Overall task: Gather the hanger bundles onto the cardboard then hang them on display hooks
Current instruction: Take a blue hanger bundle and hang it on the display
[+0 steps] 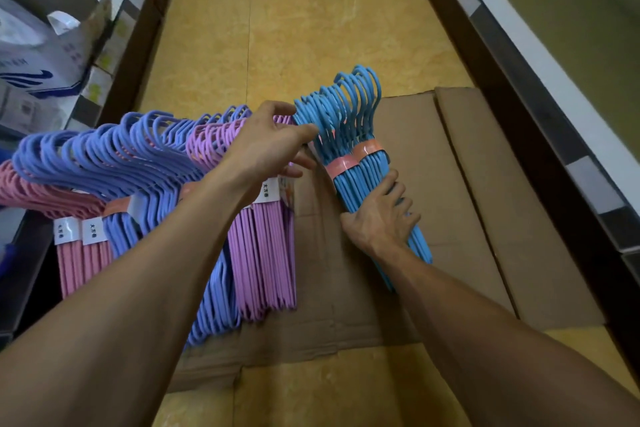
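Two blue hanger bundles (360, 163) are being gathered onto the cardboard (460, 184): right hand (381, 215) grips their stems, left hand (268, 142) pinches the hooks. Next, lay them beside the purple bundles (263, 246).

White paper labels (66, 230) wrapped round the pink hanger bundles (74, 263) and the purple bundle (266, 253) carry short vertical black Chinese characters, too small to make out. Print on the white boxes (38, 55) at left is illegible.
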